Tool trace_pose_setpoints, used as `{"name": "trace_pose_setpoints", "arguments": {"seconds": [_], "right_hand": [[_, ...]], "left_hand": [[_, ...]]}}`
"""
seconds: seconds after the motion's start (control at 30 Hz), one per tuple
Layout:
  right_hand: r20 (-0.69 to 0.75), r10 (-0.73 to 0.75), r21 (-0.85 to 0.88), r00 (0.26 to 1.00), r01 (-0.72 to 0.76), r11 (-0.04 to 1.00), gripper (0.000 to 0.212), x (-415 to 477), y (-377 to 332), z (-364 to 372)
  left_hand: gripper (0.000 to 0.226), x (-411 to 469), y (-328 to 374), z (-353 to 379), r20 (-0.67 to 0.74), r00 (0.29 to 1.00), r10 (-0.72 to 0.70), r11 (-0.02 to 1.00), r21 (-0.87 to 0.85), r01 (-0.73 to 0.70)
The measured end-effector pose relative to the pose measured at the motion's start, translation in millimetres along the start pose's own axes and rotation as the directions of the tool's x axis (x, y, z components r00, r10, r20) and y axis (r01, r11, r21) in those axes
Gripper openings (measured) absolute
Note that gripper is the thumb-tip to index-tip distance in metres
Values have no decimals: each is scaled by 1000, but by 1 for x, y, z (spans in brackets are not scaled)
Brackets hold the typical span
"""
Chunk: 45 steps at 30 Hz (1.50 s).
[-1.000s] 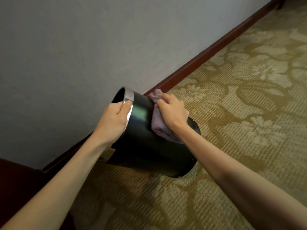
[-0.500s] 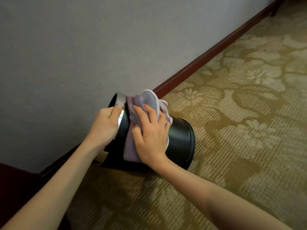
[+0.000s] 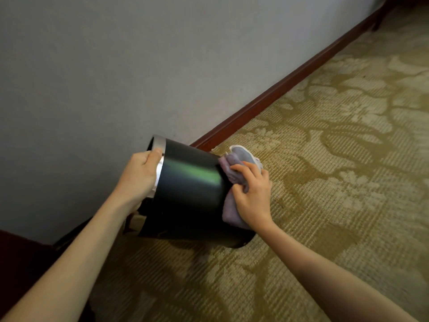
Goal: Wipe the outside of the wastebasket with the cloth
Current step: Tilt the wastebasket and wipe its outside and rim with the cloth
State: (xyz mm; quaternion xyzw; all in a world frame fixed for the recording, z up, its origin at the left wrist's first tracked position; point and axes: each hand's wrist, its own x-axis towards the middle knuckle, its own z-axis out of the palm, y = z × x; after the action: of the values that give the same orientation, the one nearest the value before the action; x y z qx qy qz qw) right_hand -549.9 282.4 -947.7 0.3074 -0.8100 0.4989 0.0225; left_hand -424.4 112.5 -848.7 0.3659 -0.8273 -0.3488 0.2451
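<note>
Gripping the wastebasket (image 3: 188, 194) rim, left hand (image 3: 139, 175), right hand (image 3: 254, 196) clutching cloth (image 3: 232, 166) (base hidden)

The wastebasket (image 3: 190, 194) is glossy black with a green sheen streaked along its side, and a silver metal band (image 3: 159, 159) rings the mouth under the gripping left hand (image 3: 139, 175). Beneath the right hand (image 3: 253, 196) the cloth (image 3: 232, 173) is dusty lilac, with what looks like a pale whitish edging. The carpet (image 3: 325, 159) carries a cream floral pattern on olive-gold. The wall (image 3: 116, 66) is plain grey-blue; the baseboard (image 3: 278, 87) is reddish-brown.
</note>
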Motion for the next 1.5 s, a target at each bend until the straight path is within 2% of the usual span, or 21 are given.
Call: {"name": "trace_pose_setpoints", "arguments": {"seconds": [0.27, 0.37, 0.47, 0.57, 0.67, 0.73, 0.83, 0.97, 1.07, 1.2, 1.3, 1.4, 1.5], "right_hand": [[-45, 39, 39, 998, -38, 999, 42, 5, 31, -20], [-58, 57, 131, 997, -49, 990, 40, 8, 33, -27], [-67, 152, 286, 986, -127, 950, 38, 16, 43, -40], [-103, 348, 403, 932, -281, 871, 38, 26, 64, -63], [-135, 556, 580, 820, -389, 716, 36, 34, 87, -86], [-133, 624, 630, 770, -420, 652, 34, 34, 100, -97], [-114, 663, 661, 740, -441, 607, 31, 31, 109, -106], [-125, 644, 669, 755, -415, 616, 31, 33, 111, -118], [-135, 630, 653, 765, -409, 637, 31, 35, 118, -132], [-129, 626, 625, 769, -427, 653, 33, 30, 129, -148], [-133, 642, 633, 755, -434, 641, 33, 24, 137, -157], [-91, 704, 684, 705, -469, 558, 32, 17, 146, -156], [-7, 734, 695, 679, -525, 492, 37, 12, 148, -146]], "left_hand": [[55, -2, 22, 18, 70, 998, -5, 996, -86, 11], [57, 0, 27, 22, 91, 996, 6, 994, -110, 4], [57, -1, 30, 28, 92, 996, -12, 991, -132, 24], [51, -3, 30, 32, 104, 993, -55, 985, -155, 71], [34, -7, 37, 36, 148, 988, -35, 971, -230, 69], [36, -12, 47, 43, 157, 988, -3, 974, -224, 38], [28, -20, 69, 64, 204, 979, 27, 981, -192, 13], [25, -34, 96, 107, 420, 907, 11, 996, -83, 27], [28, -50, 115, 149, 488, 870, 73, 988, 86, -131], [30, -71, 129, 187, 507, 850, 143, 896, 299, -330], [36, -69, 129, 183, 543, 828, 143, 914, 249, -321], [39, -61, 122, 156, 662, 722, 203, 923, 116, -366], [36, -57, 105, 117, 730, 608, 313, 841, 85, -534]]}}
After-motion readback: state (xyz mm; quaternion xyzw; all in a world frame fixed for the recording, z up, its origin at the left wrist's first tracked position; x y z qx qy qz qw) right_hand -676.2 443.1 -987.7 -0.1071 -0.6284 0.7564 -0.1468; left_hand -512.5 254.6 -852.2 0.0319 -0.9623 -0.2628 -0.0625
